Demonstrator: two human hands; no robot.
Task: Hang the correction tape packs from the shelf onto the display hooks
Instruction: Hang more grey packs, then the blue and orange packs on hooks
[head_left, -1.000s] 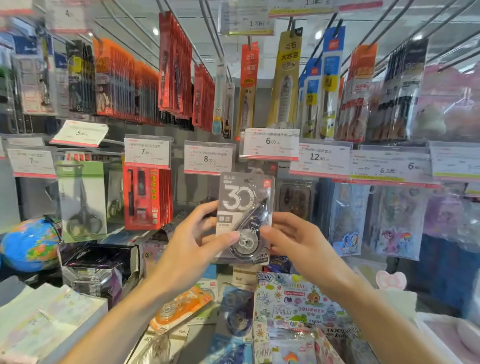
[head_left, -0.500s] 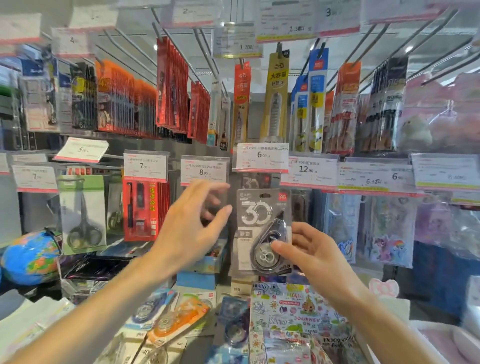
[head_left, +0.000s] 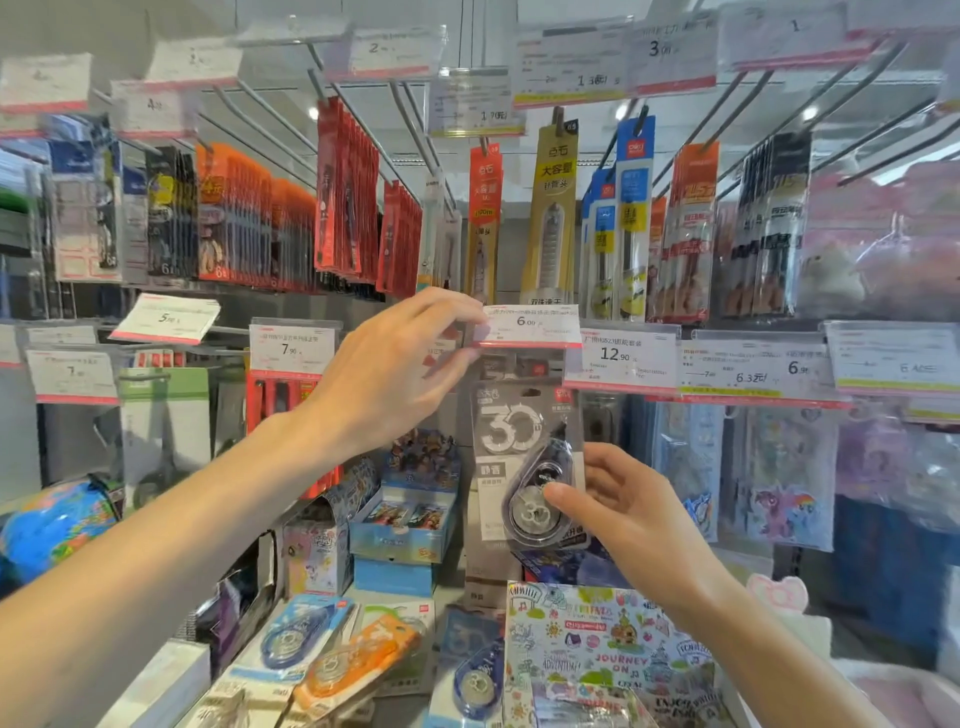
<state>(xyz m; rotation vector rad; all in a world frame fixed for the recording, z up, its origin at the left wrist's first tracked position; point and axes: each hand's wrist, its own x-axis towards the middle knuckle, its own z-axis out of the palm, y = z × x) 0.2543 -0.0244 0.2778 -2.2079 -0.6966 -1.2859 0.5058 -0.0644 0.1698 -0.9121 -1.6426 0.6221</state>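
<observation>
Just right of the frame's centre, a grey correction tape pack (head_left: 524, 462) marked with a large "30" hangs or is held upright directly below a price tag (head_left: 527, 326) reading 6.00. The right hand (head_left: 613, 509) has its thumb pressed on the clear blister over the tape wheel with the fingers behind the card, so that grip is closed on the pack. The left hand (head_left: 395, 374) reaches up with thumb and forefinger pinched narrowly on the left edge of the price tag, seemingly tilting it up to free the hook's tip. The hook itself is hidden behind the tag, so whether the pack's hang hole is already threaded cannot be told — I judge this pack to be mid-hanging, close to seated. Plenty appears left to do: along the lower edge of the frame, on the shelf (head_left: 171, 686), lie at least three more packs — a blue pack (head_left: 296, 636), an orange pack (head_left: 358, 662) and a dark blue pack (head_left: 475, 670) — not yet picked up.
</observation>
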